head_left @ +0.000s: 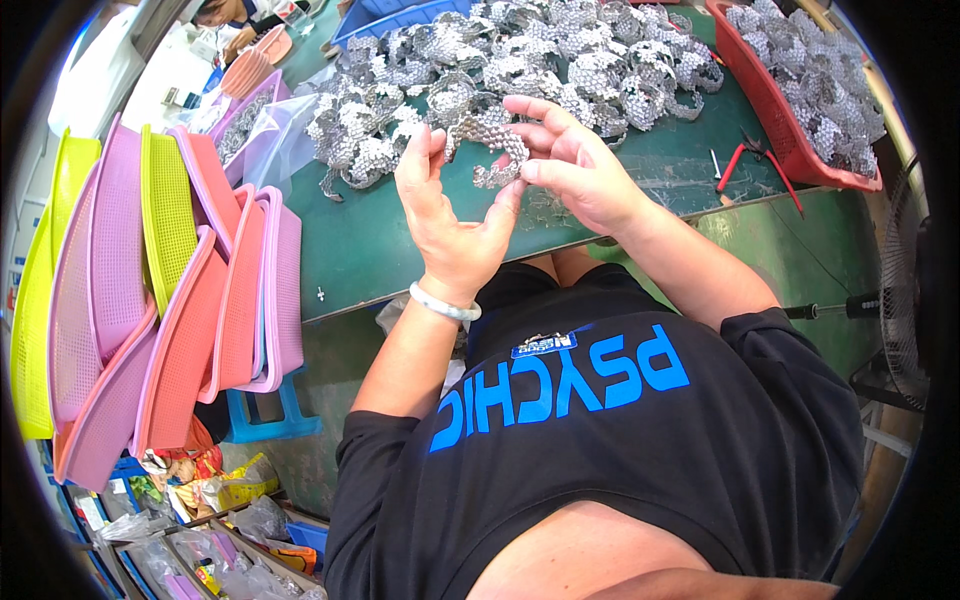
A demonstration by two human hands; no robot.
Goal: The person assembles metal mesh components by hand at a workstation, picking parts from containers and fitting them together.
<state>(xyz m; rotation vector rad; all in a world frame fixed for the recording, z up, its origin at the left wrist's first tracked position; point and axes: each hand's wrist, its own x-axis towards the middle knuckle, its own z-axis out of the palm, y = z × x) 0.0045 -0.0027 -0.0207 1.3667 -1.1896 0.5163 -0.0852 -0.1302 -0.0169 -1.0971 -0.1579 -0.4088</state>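
Between my two hands, just above the near edge of the table, is a curved silver metal band (pixel 490 138) with a bumpy, scale-like surface, bent into an open ring. My left hand (pixel 448 225), with a pale bangle on its wrist, grips the band's left and lower side with thumb and fingers. From the right, my right hand (pixel 585 172) pinches its other side with the thumb and fingertips. Right behind the hands lies a large heap of similar silver bands (pixel 575 65), some curled, some tangled together.
A red basket (pixel 790 140) of silver pieces stands at the right. Near it lie red-handled pliers (pixel 745 165). Stacked pink, purple and green plastic baskets (pixel 175 280) crowd the left, above a blue stool (pixel 270 415). A fan (pixel 900 290) stands right; another person (pixel 235 25) sits far left.
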